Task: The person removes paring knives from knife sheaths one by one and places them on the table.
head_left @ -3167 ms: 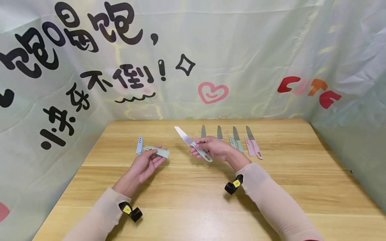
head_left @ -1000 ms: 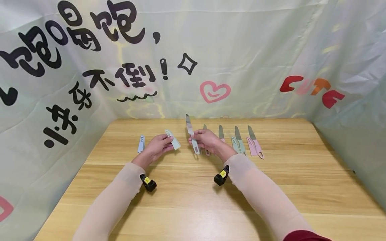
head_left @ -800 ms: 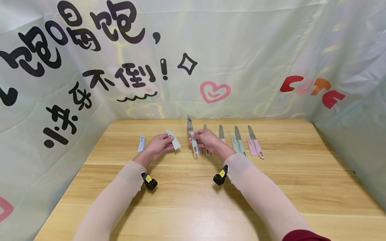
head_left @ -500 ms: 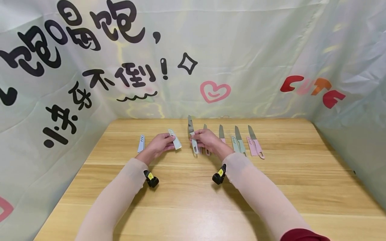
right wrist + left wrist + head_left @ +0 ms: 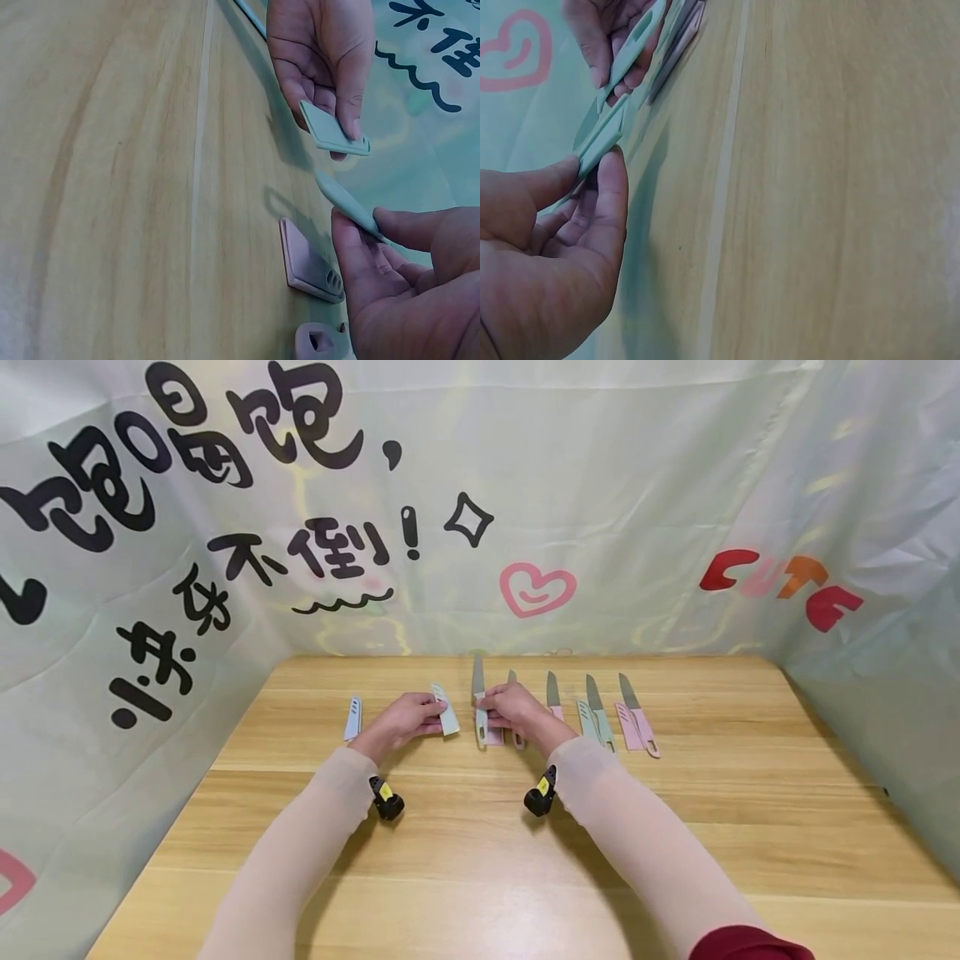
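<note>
Between the thumb and fingers of my left hand [image 5: 405,718] is a pale green blade cover [image 5: 447,714], held above the table. My right hand [image 5: 517,708] pinches a pale green knife [image 5: 478,677] by its handle, the blade pointing toward the back wall. Cover and knife are side by side and apart in the head view. The left wrist view shows the cover [image 5: 600,146] in front of the knife handle [image 5: 634,45]. In the right wrist view, the handle [image 5: 346,201] sits below the cover [image 5: 330,131], and the blade is mostly hidden by fingers.
A light blue cover [image 5: 352,718] lies at the left. Under and beside my right hand are a pink cover [image 5: 495,737] and a knife [image 5: 519,741]. Further right lie a pink-handled knife [image 5: 553,689], a green cover [image 5: 585,718] with its knife [image 5: 602,727], and a pink pair [image 5: 636,727].
My left hand has moved right, and its cover has turned from sideways to nearly lengthwise. The knife in my right hand has swung from leaning left to pointing straight away. They are closer together.
</note>
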Motion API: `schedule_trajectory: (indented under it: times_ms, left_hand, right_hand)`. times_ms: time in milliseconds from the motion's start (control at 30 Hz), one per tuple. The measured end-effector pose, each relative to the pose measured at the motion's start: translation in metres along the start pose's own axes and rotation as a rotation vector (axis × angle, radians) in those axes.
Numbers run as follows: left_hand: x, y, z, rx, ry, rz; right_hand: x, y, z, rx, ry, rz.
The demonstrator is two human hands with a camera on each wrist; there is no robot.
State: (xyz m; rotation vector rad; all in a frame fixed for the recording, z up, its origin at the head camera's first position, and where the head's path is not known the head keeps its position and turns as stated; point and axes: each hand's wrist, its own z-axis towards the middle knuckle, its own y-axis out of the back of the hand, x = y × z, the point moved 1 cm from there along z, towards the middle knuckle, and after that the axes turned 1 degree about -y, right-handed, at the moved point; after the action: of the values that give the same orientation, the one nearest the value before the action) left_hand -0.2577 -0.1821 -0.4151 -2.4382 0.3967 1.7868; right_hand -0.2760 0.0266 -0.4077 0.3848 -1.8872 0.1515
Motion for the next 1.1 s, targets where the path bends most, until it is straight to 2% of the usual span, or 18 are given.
schedule_trajectory:
  times_ms: [400, 733, 967, 1100]
  left_hand:
    - [0.002, -0.007, 0.014, 0.036, 0.009, 0.055]
    - [0.001, -0.009, 0.02, 0.032, 0.075, 0.117]
    - [-0.001, -0.011, 0.02, 0.019, 0.081, 0.191]
    - [-0.003, -0.013, 0.02, -0.006, 0.066, 0.275]
  right_hand:
    - [0.0, -0.005, 0.006, -0.009, -0.041, -0.03]
    - [-0.002, -0.009, 0.01, -0.051, -0.056, -0.031]
    - [-0.003, -0.011, 0.011, -0.078, -0.048, -0.084]
    - [-0.003, -0.011, 0.011, -0.098, -0.056, -0.107]
